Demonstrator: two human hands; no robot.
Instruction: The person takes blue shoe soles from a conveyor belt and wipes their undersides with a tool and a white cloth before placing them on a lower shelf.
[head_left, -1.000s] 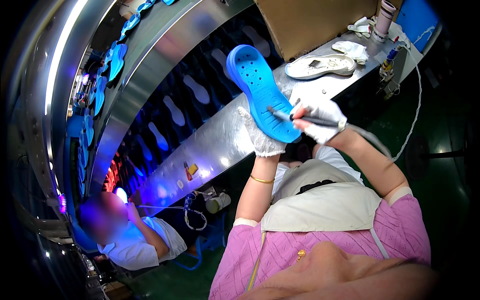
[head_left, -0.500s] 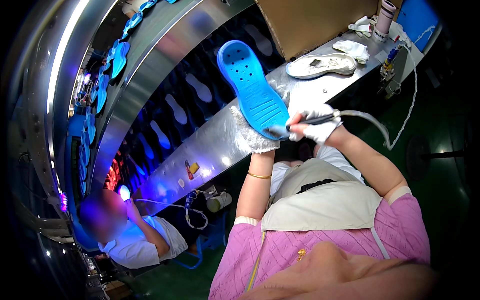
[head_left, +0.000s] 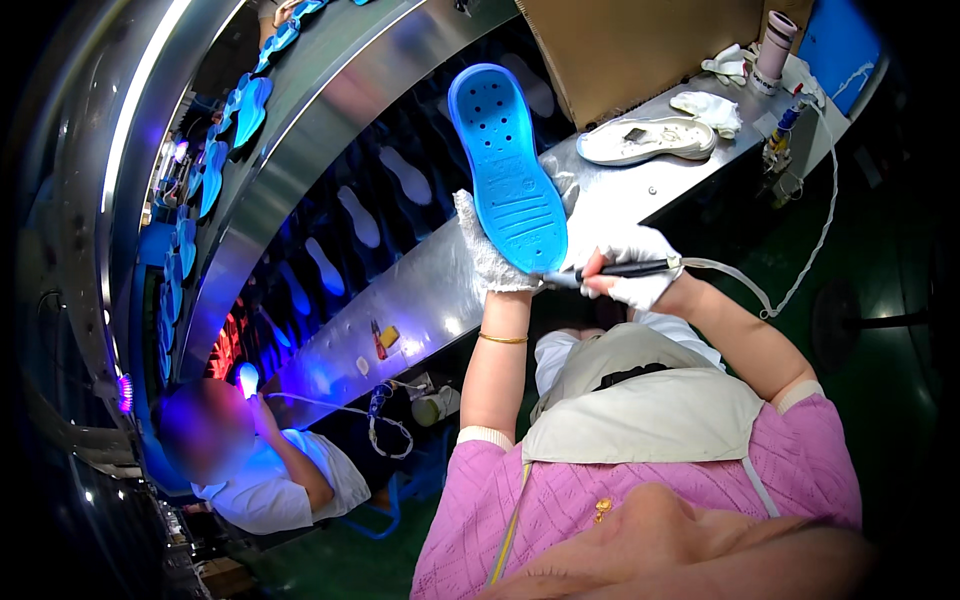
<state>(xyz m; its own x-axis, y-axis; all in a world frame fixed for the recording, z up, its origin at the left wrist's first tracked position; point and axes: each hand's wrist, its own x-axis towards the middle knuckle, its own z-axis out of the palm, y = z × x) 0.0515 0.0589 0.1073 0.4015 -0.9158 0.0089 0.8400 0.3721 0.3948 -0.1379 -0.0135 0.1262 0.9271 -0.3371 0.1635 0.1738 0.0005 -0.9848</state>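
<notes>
My left hand [head_left: 490, 257], in a white knitted glove, holds a blue shoe sole [head_left: 513, 178] from beneath, fingers wrapped round its sides. The sole's hollow face is up, with small round holes at the far end and ribs toward the near heel end. In my right hand [head_left: 640, 245], partly covered by a white glove with bare fingertips, a dark-handled brush [head_left: 628, 269] is pinched. A pale hose [head_left: 732, 272] runs from the back of its handle. The bristles are at the rim of the heel; whether they touch it I cannot tell.
A white shoe upper [head_left: 645, 142] and white gloves [head_left: 708, 110] lie on the metal bench [head_left: 400, 285], near a cardboard box [head_left: 620, 60] and a pink bottle [head_left: 775, 50]. Beyond, a curved conveyor [head_left: 330, 90] carries blue soles. A co-worker [head_left: 280, 470] sits at the left.
The sole and my left hand have shifted a little and tilted more upright. The brush has gone from the inside of the heel to its near rim.
</notes>
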